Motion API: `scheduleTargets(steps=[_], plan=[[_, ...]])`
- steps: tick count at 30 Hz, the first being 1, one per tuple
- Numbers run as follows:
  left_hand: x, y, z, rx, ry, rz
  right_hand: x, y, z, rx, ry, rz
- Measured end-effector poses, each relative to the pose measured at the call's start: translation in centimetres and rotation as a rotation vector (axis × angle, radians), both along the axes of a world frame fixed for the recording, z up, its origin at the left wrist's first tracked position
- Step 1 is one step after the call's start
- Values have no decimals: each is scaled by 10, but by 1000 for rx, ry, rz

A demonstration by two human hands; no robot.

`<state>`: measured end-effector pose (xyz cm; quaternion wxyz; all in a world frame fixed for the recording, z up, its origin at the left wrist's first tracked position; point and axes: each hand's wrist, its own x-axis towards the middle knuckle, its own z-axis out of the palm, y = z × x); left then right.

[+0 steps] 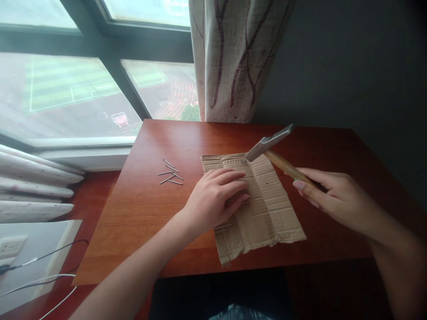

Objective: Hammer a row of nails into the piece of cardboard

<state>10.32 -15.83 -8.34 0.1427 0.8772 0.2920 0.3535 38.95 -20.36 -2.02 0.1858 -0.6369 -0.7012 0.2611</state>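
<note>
On a reddish wooden desk (133, 231), a hammer (269, 142) over corrugated cardboard (256, 213).
Right hand (328, 192) grasps the hammer's wooden handle (283, 166); left hand (216, 193), unclenched, rests on the cardboard; loose nails (172, 172) lie left of it.

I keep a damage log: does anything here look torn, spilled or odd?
Yes, the cardboard: its near edge is ragged, as if torn, creases cross it, and small dark marks, possibly holes, line its far end. The nails lie scattered on the table; nothing looks spilled.
</note>
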Motion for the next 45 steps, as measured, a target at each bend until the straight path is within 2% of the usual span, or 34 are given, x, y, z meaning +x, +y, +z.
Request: scheduleTargets(steps=[3,6,9,11,12,14,16,18,22,24,28,35,37,39,42,45], plan=[[-9,1,8,12,-126,39,7,-8,-4,-15,27,-25],[-37,6,8,-33,-182,214,16,-16,-8,8,22,-19],[-79,13,-8,-150,-76,471,24,-24,-16,54,19,3],[-108,17,-23,-186,27,574,29,-30,-23,62,31,18],[-120,18,-31,-211,80,584,30,-32,-27,55,43,28],[-138,18,-42,-224,210,580,33,-37,-33,35,72,47],[-147,16,-47,-210,353,565,35,-41,-38,28,88,64],[-147,16,-46,-171,511,532,35,-43,-40,33,96,74],[-139,20,-34,-86,777,347,35,-44,-41,12,121,67],[-134,23,-27,-68,847,279,36,-45,-41,7,135,62],[-125,28,-19,-62,940,236,38,-46,-44,31,143,74],[-116,32,-17,-116,980,290,36,-45,-44,19,94,108],[-118,31,-16,-143,935,346,35,-44,-43,21,99,121],[-121,30,-13,-170,781,418,34,-43,-43,20,115,136],[-121,28,-7,-228,330,484,33,-42,-42,17,136,154],[-108,27,1,-386,-196,472,33,-42,-41,1,136,163]])
